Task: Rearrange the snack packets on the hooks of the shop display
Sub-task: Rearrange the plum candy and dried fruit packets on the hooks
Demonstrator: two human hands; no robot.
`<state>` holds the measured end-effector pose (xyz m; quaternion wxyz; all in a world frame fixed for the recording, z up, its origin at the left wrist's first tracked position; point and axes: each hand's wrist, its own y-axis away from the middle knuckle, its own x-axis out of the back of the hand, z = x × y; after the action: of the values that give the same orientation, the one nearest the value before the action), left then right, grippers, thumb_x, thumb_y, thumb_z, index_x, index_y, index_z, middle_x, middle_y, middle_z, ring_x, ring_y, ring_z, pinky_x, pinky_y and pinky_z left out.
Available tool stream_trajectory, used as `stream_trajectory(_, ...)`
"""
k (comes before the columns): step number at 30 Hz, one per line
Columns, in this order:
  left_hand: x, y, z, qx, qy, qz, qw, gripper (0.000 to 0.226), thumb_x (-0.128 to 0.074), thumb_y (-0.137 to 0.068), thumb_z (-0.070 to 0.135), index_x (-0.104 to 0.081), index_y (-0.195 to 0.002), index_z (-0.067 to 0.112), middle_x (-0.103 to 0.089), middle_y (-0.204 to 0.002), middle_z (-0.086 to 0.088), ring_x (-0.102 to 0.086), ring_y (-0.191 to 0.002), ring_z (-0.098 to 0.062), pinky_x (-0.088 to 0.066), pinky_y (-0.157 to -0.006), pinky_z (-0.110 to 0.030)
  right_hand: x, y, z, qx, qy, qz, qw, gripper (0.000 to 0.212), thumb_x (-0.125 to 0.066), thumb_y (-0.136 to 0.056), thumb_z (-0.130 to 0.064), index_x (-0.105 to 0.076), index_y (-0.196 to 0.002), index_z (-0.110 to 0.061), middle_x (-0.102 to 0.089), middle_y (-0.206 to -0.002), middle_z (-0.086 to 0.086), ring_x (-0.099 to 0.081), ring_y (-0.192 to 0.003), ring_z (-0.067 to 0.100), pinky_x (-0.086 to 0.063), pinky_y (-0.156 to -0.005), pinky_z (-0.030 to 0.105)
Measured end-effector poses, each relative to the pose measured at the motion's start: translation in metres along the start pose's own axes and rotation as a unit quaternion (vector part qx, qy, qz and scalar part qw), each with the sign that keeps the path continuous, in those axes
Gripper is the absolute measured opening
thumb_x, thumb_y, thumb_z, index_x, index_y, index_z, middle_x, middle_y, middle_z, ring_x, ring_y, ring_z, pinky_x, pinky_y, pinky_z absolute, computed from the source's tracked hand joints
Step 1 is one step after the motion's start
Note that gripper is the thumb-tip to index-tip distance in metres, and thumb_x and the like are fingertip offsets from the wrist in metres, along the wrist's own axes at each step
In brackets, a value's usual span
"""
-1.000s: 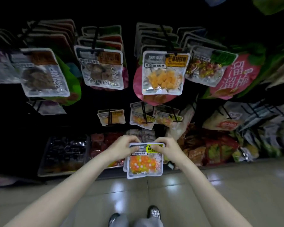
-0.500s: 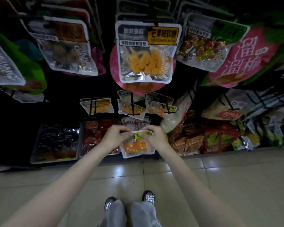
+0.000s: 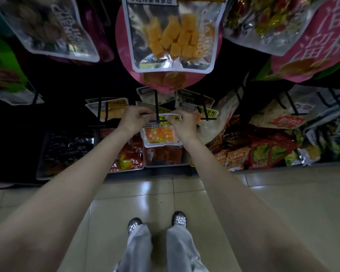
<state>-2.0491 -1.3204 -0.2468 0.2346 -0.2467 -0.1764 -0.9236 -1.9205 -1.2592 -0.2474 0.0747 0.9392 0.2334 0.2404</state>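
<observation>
Both hands pinch the top corners of the snack packet (image 3: 161,134): left hand (image 3: 133,119), right hand (image 3: 184,124). Its top edge touches the black hook (image 3: 157,107). Red packets (image 3: 165,154) lie on the shelf below.

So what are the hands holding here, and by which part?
Both hands, left hand and right hand, pinch one snack packet of orange and white sweets by its top edge, at the black hook.

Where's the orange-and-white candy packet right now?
Head view, centre: the candy packet hangs at the black hook, pinched between left hand and right hand.
</observation>
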Motion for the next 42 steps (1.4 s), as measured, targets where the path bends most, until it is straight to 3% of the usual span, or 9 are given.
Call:
stream_trajectory(3,0.000,0.003,-0.004,-0.007,-0.022,0.004,1.000,0.020,-0.061,-0.088,0.010,-0.068,-0.105,0.002,-0.065,-0.109,-0.010,-0.057,-0.107,-0.019,-0.042,-0.087,-0.023,-0.006,0.002,0.003,-0.008,-0.003,0.006,1.000,0.022,-0.060,-0.090,-0.011,-0.066,-0.109,-0.002,-0.059,-0.123,0.012,-0.050,-0.119,0.025,-0.033,-0.079,0.012)
stream_trajectory(7,0.006,0.008,-0.007,-0.041,0.012,0.040,0.998,0.016,-0.063,-0.088,0.016,-0.069,-0.099,0.006,-0.062,-0.095,0.000,-0.058,-0.099,-0.017,-0.046,-0.085,-0.028,-0.010,0.003,-0.006,-0.002,-0.029,0.021,0.999,0.029,-0.061,-0.090,-0.017,-0.063,-0.115,-0.003,-0.056,-0.129,0.011,-0.047,-0.124,0.023,-0.034,-0.090,0.019)
stream_trajectory(12,0.002,-0.003,-0.009,-0.062,-0.018,0.045,0.997,0.012,-0.062,-0.088,0.015,-0.070,-0.095,0.008,-0.061,-0.091,0.003,-0.054,-0.092,-0.008,-0.037,-0.078,-0.017,-0.011,-0.001,-0.007,-0.020,-0.055,0.029,0.998,0.031,-0.063,-0.089,-0.020,-0.062,-0.116,-0.005,-0.058,-0.128,0.009,-0.049,-0.122,0.022,-0.037,-0.087,0.021)
stream_trajectory(21,-0.010,-0.008,-0.024,-0.075,-0.001,0.078,0.994,0.014,-0.062,-0.089,0.020,-0.070,-0.096,0.011,-0.060,-0.092,0.007,-0.053,-0.095,-0.004,-0.038,-0.080,-0.017,-0.012,-0.005,-0.001,-0.010,-0.068,0.041,0.997,0.026,-0.067,-0.086,-0.019,-0.066,-0.109,-0.008,-0.063,-0.118,0.006,-0.052,-0.112,0.016,-0.042,-0.086,0.026)
stream_trajectory(25,-0.011,-0.010,-0.027,-0.076,0.017,0.075,0.994,0.014,-0.061,-0.089,0.018,-0.069,-0.098,0.011,-0.062,-0.095,0.005,-0.057,-0.099,-0.011,-0.043,-0.083,-0.021,-0.010,-0.005,-0.001,0.007,-0.070,0.028,0.997,0.020,-0.065,-0.087,-0.016,-0.067,-0.106,-0.007,-0.063,-0.112,0.003,-0.051,-0.104,0.010,-0.044,-0.086,0.029)
stream_trajectory(29,-0.015,-0.018,-0.020,-0.061,0.002,0.083,0.995,0.016,-0.058,-0.090,0.015,-0.068,-0.102,0.011,-0.065,-0.106,-0.003,-0.059,-0.102,-0.015,-0.039,-0.075,-0.012,-0.014,-0.013,-0.003,0.007,-0.042,0.041,0.998,0.027,-0.064,-0.088,-0.018,-0.065,-0.111,-0.006,-0.061,-0.122,0.007,-0.053,-0.111,0.017,-0.045,-0.093,0.032)
stream_trajectory(34,-0.013,0.000,-0.011,-0.064,-0.059,0.133,0.987,0.033,-0.051,-0.091,0.004,-0.057,-0.123,0.009,-0.059,-0.122,-0.008,-0.053,-0.113,-0.019,-0.035,-0.081,-0.009,-0.015,-0.013,-0.004,-0.003,-0.029,0.057,0.998,0.022,-0.063,-0.088,-0.014,-0.064,-0.109,-0.008,-0.062,-0.114,0.005,-0.055,-0.108,0.018,-0.038,-0.079,0.016)
stream_trajectory(38,0.007,0.049,-0.010,-0.139,-0.084,0.167,0.972,0.040,-0.049,-0.088,-0.001,-0.051,-0.127,0.008,-0.048,-0.127,-0.013,-0.043,-0.120,-0.024,-0.031,-0.096,-0.019,0.004,0.019,-0.009,0.021,-0.051,0.088,0.995,0.023,-0.061,-0.088,-0.010,-0.061,-0.111,-0.009,-0.059,-0.112,0.003,-0.054,-0.107,0.018,-0.045,-0.086,0.022)
stream_trajectory(42,0.040,0.087,0.015,-0.251,-0.085,0.148,0.953,0.041,-0.048,-0.084,-0.006,-0.052,-0.123,0.004,-0.048,-0.121,-0.012,-0.046,-0.114,-0.024,-0.031,-0.096,-0.018,0.046,0.063,-0.038,0.067,-0.098,0.129,0.984,0.026,-0.057,-0.089,-0.003,-0.057,-0.115,-0.006,-0.056,-0.101,-0.005,-0.054,-0.090,0.005,-0.044,-0.071,0.007)
